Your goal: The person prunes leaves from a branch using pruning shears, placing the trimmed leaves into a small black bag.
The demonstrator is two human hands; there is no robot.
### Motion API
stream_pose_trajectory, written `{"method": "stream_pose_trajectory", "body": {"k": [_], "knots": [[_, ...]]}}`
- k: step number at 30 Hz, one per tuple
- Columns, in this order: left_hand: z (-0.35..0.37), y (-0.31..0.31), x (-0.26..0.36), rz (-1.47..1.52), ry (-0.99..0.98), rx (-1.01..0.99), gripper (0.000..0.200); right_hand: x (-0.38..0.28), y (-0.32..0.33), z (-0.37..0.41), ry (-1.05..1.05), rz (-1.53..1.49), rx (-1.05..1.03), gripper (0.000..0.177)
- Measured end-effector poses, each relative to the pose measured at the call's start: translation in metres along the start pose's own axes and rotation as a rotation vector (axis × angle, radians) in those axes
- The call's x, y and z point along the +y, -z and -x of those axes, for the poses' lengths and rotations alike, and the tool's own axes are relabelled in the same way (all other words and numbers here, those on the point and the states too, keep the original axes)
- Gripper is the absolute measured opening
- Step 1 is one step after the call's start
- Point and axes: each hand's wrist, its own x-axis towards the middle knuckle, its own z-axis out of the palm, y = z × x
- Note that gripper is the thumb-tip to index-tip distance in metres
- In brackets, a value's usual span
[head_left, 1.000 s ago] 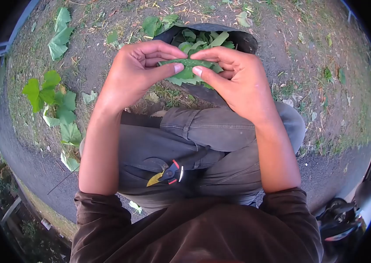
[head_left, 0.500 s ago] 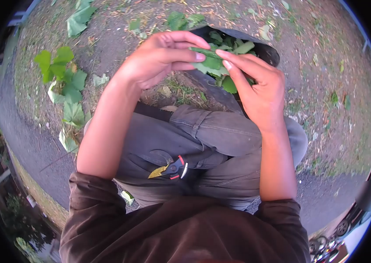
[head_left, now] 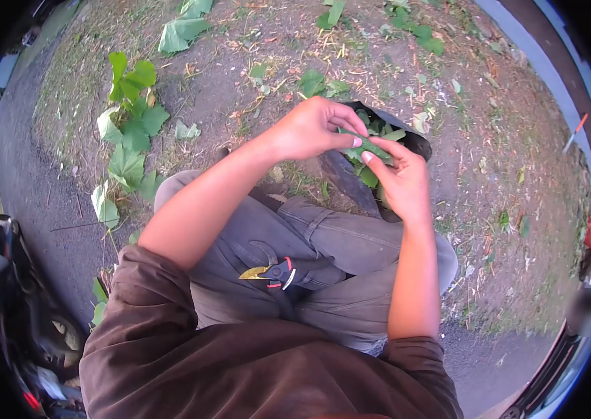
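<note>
Between the fingertips of both hands is a green leaf, folded or rolled narrow. My left hand pinches its left end with thumb and fingers. My right hand pinches its right end between thumb and forefinger. Directly beneath them a black bag lies open on the ground, with several green leaves inside. Pruning shears with a yellowish blade and red-and-black handles rest on my lap.
A vine with large green leaves lies on the ground at the left. More leaves are scattered beyond the hands. Dark vehicle parts show at the lower left, and an orange-tipped stick at the right.
The view has shifted, so the ground and bag appear lower. Both hands still hold the leaf, now lower in the view and closer together over the bag.
</note>
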Motion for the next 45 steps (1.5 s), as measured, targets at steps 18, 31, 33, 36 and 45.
{"method": "stream_pose_trajectory", "body": {"k": [18,31,33,36,45], "knots": [[0.011,0.02,0.007,0.349,0.212,-0.025,0.028,-0.011,-0.014,0.003,0.387,0.208,0.148,0.018],[0.004,0.003,0.002,-0.64,-0.219,0.254,0.027,-0.055,-0.03,0.068,0.218,0.818,-0.571,0.067],[0.007,-0.003,0.001,-0.669,-0.223,0.267,0.025,-0.044,-0.056,0.104,0.17,0.931,-0.754,0.091],[0.002,-0.016,0.005,-0.752,-0.242,0.233,0.021,-0.022,-0.062,0.142,0.15,0.921,-0.728,0.11],[0.003,-0.025,0.005,-0.897,-0.226,0.191,0.019,-0.015,-0.085,0.188,0.04,0.807,-0.605,0.124]]}}
